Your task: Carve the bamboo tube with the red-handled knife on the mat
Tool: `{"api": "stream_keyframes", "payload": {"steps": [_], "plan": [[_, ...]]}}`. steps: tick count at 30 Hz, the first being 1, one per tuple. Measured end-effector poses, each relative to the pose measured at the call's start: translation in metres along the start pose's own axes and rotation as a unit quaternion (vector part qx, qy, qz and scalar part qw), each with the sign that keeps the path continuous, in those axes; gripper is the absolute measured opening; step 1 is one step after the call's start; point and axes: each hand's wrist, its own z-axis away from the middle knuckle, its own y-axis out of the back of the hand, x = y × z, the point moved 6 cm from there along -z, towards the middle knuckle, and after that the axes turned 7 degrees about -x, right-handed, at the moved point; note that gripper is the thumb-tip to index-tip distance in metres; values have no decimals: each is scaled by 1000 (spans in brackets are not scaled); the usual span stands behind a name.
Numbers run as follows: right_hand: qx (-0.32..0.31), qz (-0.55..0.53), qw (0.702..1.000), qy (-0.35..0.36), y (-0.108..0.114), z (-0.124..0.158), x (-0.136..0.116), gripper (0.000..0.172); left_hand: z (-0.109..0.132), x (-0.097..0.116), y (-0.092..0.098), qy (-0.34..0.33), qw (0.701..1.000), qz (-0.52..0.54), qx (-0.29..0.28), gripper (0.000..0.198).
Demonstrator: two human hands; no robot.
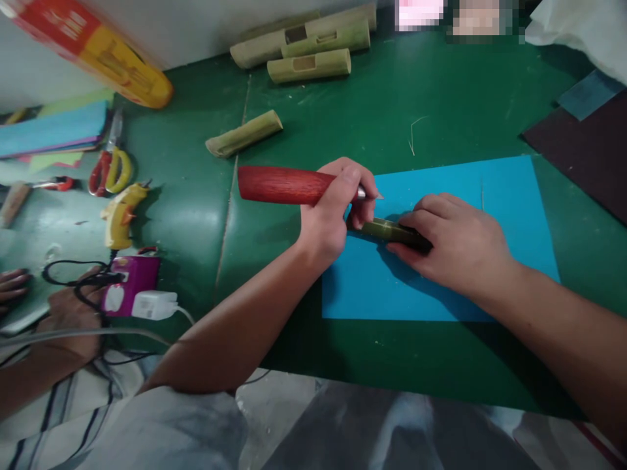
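Note:
A tool with a thick red wooden handle (279, 185) and a short metal tip lies in my left hand (337, 209), whose fingers are wrapped round its front end. The tip points to the right, above a bright blue sheet (441, 301). Just below the tip, a dark green bamboo piece (386, 230) lies over the sheet. My right hand (455, 241) grips the bamboo's right end between thumb and fingers. The fingertips of my left hand are close to the bamboo's left end; whether they touch it is hard to tell.
Cut bamboo tubes (309, 65) lie at the back, a single bamboo piece (245, 134) nearer. Scissors (108, 163), a yellow glue gun (122, 215) and a purple power block (131, 284) with cables are at left, beside another person's hand (73, 316). Dark sheets (582, 143) lie right.

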Motion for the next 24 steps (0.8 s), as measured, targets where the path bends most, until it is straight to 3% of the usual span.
{"api": "stream_keyframes", "payload": {"steps": [7,12,18,24], "plan": [[-3,-10,1000,5,-2,0,0,25,-1,-2,0,57,998,18,5,39],[3,-1,1000,22,-2,1,-3,25,0,-1,-3,104,994,-24,16,41],[9,8,999,36,-2,2,-5,26,-7,-2,-8,117,993,6,-29,42],[-6,1,1000,28,0,2,-5,23,-6,-7,-3,79,995,-4,-54,43]]}}
